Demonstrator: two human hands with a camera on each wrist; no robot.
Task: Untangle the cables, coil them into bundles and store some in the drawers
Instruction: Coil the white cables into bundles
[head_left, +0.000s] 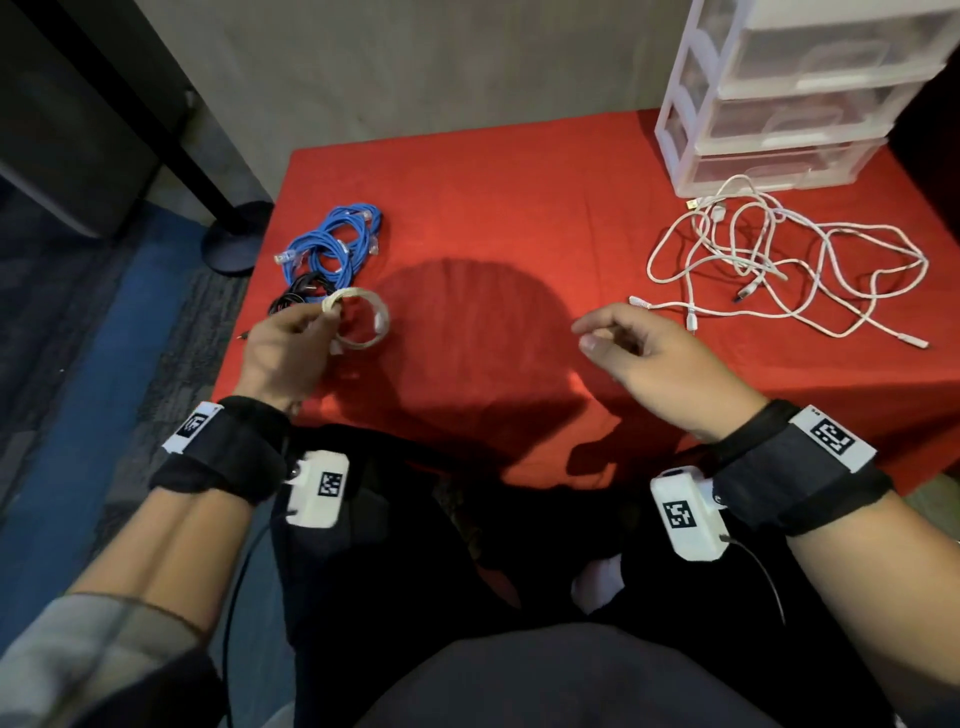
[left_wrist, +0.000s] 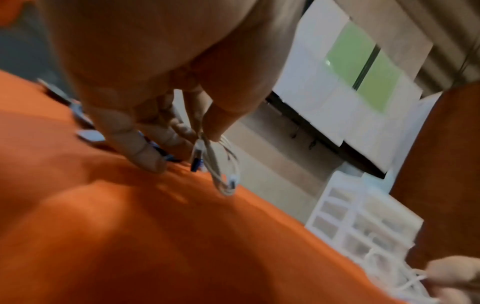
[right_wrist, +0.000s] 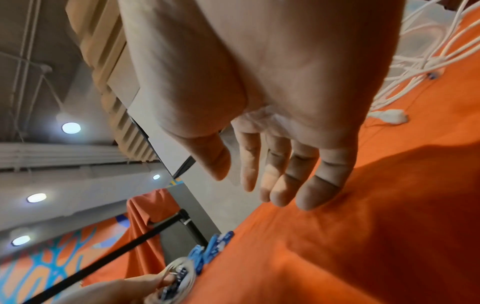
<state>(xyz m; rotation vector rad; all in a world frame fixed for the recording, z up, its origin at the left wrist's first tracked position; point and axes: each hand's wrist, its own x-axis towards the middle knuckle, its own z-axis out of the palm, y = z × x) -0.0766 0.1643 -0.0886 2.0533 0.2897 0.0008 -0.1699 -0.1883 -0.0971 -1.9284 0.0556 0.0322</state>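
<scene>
My left hand (head_left: 291, 338) pinches a coiled white cable bundle (head_left: 363, 317) just above the red cloth at the table's left; the left wrist view shows thumb and fingers holding the white coil (left_wrist: 223, 174). Beyond it lie coiled blue cables (head_left: 332, 244) and a black cable (head_left: 298, 291). My right hand (head_left: 639, 348) hovers over the cloth mid-right, fingers relaxed and holding nothing (right_wrist: 272, 174). A tangle of white cables (head_left: 779, 260) spreads at the right, in front of the white plastic drawer unit (head_left: 769, 98), whose drawers are closed.
The red-clothed table (head_left: 493, 182) ends at a grey wall behind. A black stand base (head_left: 234, 239) sits on the floor at the table's left corner. My lap in dark clothes is at the near edge.
</scene>
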